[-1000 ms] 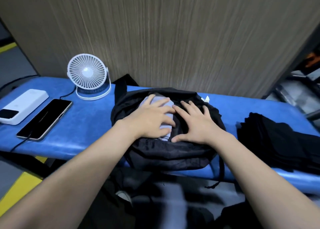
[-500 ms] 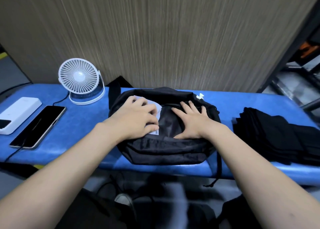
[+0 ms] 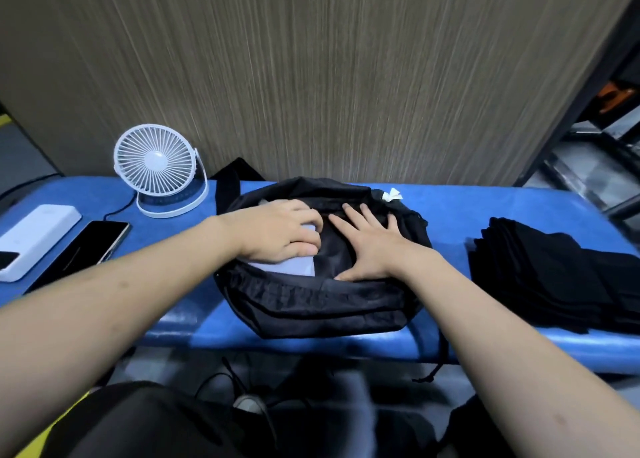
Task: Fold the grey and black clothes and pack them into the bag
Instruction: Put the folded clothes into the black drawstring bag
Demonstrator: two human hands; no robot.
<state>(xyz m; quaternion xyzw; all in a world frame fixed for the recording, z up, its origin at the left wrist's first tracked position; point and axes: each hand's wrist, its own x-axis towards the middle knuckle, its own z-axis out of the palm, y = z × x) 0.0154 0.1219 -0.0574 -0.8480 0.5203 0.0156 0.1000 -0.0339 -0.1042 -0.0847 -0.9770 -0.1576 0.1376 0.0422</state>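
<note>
Looking down, we see the blue bench (image 3: 485, 215) running left to right under a wood-grain wall (image 3: 329, 76), and the black bag (image 3: 322, 305) sits in the middle of it, right at the near edge. We read its long axis as left to right along the bench, its mouth facing up toward us. Inside that mouth we spot the folded grey garment (image 3: 287, 267), a pale slab lying in the left half, its far part hidden under a hand.

Off to the right, well apart from the bag, the black clothes (image 3: 561, 277) wait in a folded stack on the bench.

Our hands are both on the bag. The left hand (image 3: 280, 235) rests on the grey garment, fingers curled loosely over its top; whether they truly grip it, we cannot tell. The right hand (image 3: 370, 246) lies flat, fingers spread and straight, pressing on the dark fabric just beside the garment.

At far left, a white fan (image 3: 156, 166) stands upright behind a dark phone (image 3: 86, 249) and a white power bank (image 3: 34, 239), which lie side by side. A small white tag (image 3: 391, 194) pokes up at the bag's far rim.
</note>
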